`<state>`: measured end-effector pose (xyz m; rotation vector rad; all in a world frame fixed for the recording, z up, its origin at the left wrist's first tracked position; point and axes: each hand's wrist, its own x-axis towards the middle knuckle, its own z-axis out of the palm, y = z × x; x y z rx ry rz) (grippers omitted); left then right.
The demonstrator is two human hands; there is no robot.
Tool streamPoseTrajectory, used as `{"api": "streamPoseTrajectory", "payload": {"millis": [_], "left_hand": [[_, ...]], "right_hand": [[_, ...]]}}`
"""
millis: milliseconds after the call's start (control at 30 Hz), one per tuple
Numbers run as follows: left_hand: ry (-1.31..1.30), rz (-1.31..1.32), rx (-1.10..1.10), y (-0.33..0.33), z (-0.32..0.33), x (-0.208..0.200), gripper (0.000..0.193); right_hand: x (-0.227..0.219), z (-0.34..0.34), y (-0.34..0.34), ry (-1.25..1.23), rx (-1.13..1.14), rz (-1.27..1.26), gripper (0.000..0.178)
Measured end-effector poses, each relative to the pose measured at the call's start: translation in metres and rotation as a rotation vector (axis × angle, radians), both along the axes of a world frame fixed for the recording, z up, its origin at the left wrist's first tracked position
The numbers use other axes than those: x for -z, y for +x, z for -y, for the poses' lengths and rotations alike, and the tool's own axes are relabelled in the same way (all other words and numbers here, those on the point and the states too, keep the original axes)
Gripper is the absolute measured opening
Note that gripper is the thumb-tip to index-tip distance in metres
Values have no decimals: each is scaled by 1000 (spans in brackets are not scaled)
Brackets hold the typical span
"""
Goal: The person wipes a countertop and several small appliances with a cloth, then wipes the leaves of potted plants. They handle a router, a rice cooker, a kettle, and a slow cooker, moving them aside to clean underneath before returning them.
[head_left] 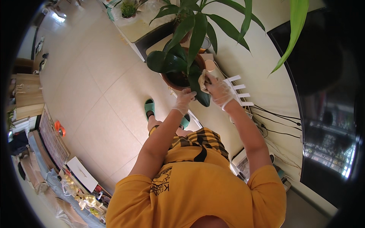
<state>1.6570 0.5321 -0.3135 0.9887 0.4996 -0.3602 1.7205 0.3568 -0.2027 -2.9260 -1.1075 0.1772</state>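
Observation:
My left hand (184, 100), in a clear plastic glove, pinches the near edge of a broad dark green leaf (204, 99). The leaf belongs to a plant in a round brown pot (166, 80), which stands on a low cabinet. My right hand (219, 91), gloved the same way, is closed on a crumpled beige cloth (203, 81) and presses it against that leaf's right side. Another wide glossy leaf (156, 62) spreads over the pot's left rim. Long narrow leaves (198, 38) of a taller plant hang above and partly cover the pot.
A white router (237, 90) with several antennas stands right of my right hand, with black cables (277, 116) trailing beyond it. At the far right is a large dark screen (330, 95). A small grassy plant (128, 9) sits on the far table. Tiled floor (102, 102) spreads out left.

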Motion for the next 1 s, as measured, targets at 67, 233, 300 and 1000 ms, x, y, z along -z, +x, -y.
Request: {"api": "streamPoseTrajectory", "payload": {"millis": [67, 233, 300, 1000], "left_hand": [[78, 15, -41, -2, 12, 11, 15], [486, 149, 55, 3, 7, 52, 21], [644, 196, 274, 11, 16, 26, 25], [1311, 515, 914, -11, -14, -28, 30]], "right_hand": [[5, -18, 6, -173, -25, -52, 31], [29, -63, 47, -313, -26, 12, 43], [33, -48, 47, -347, 29, -59, 34], [22, -31, -22, -20, -55, -150, 35]]}}
